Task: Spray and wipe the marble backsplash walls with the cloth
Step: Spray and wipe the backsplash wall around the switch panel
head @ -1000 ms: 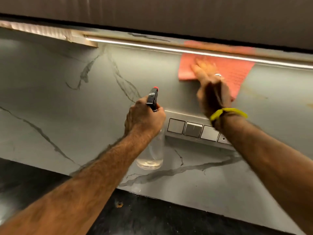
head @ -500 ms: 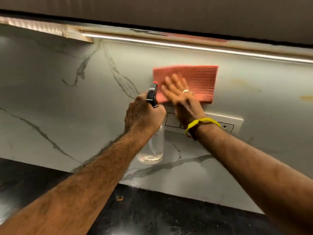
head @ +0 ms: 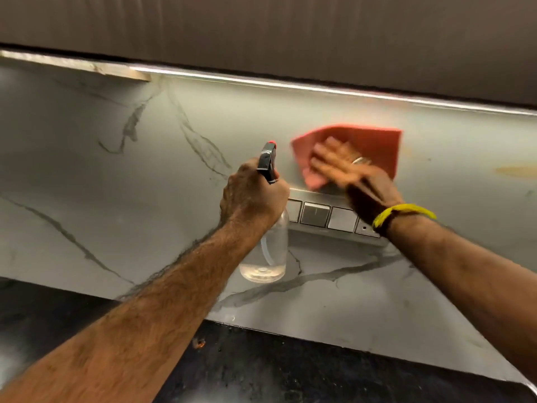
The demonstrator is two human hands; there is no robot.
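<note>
— What have your hands got right now?

— My left hand (head: 252, 196) is curled round the neck of the spray bottle (head: 266, 251), the clear body hanging below my fist with a little liquid at the bottom, the black trigger head and its red tip sticking up above my knuckles. It's held off the wall, just left of my other hand.

— And the right?

— My right hand (head: 351, 173) lies flat with fingers spread on the cloth (head: 374, 144), pressing it against the marble backsplash (head: 101, 199). The cloth is salmon pink (blurred, so I can't make out its weave), showing above and to both sides of my fingers.

— What's near them?

— Just below my right hand, touching the cloth's lower edge, is the switch panel (head: 328, 218), a row of grey squares; my wrist with its yellow band (head: 404, 212) covers its right end. Above both hands runs a light strip (head: 319, 90) under the dark cabinet (head: 290, 33). Under my forearms lies the black desk (head: 276, 370).
</note>
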